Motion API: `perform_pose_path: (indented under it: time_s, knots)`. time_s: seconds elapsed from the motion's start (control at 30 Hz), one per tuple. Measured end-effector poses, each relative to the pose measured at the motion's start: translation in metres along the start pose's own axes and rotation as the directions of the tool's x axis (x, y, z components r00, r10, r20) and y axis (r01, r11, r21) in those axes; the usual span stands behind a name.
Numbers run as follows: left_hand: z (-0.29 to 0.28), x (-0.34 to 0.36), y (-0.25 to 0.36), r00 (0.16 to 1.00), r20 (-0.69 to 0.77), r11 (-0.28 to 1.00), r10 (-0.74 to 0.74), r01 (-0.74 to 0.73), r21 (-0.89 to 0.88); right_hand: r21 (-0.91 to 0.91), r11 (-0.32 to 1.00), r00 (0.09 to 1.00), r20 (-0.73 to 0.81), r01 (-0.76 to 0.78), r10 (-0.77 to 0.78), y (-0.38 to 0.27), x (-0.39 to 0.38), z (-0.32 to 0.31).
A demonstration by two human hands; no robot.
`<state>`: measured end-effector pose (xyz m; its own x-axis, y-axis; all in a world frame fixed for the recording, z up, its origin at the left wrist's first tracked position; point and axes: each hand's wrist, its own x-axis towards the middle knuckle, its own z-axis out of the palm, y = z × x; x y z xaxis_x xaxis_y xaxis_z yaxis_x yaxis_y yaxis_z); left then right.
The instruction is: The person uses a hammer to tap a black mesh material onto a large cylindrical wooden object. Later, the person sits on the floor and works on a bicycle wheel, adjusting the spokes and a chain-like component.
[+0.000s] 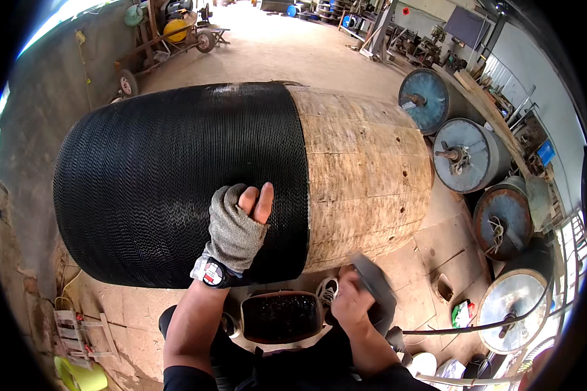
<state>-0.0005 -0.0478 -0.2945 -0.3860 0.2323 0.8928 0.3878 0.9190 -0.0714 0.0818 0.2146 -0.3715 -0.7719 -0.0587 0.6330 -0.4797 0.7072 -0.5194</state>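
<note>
A large drum lies across the view, its left part covered in tight black ridged windings (169,150), its right part bare, pale wood (365,169) with small holes. My left hand (237,228), in a grey fingerless glove, rests on the black part near the wood, fingers curled together; anything under them is hidden. My right hand (353,298) is closed on a blurred dark grey tool (377,280) below the wooden part's near edge. Between my feet sits a dark box-shaped object (280,315) with a glossy top.
Several metal rollers (466,156) with shafts line the right side, beside planks (479,94) and a bent dark rod (450,329). A wheeled cart (173,42) stands back left by a wall (39,111). A lime-green object (78,375) and small wooden frame (78,335) lie lower left.
</note>
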Motion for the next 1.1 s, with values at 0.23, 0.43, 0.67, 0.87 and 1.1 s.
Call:
perform_pose_path:
  time_s: [0.23, 0.43, 0.67, 0.87, 1.1]
  knots:
    - [0.002, 0.006, 0.001, 0.999, -0.003, 0.998, -0.042, 0.042, -0.047, 0.3, 0.954, 0.995, -0.097, 0.008, 0.022, -0.011, -0.009, -0.015]
    - [0.002, -0.004, -0.002, 0.999, -0.029, 1.0, -0.028, 0.028, -0.008, -0.102, 0.994, 0.997, 0.054, -0.042, 0.047, -0.008, -0.002, -0.006]
    - [0.004, 0.009, 0.002, 0.996, 0.022, 0.995, -0.092, 0.092, 0.025, -0.189, 0.972, 0.978, 0.128, -0.139, 0.164, -0.001, 0.004, 0.0]
    - [0.008, 0.014, -0.002, 0.99, 0.002, 0.988, -0.138, 0.137, 0.064, 0.149, 0.974, 0.982, -0.1, 0.171, -0.157, -0.014, 0.0, -0.022]
    - [-0.009, 0.029, 0.031, 0.992, -0.061, 0.982, -0.107, 0.115, 0.148, -0.025, 0.965, 0.954, 0.147, -0.26, 0.261, 0.016, -0.032, -0.006]
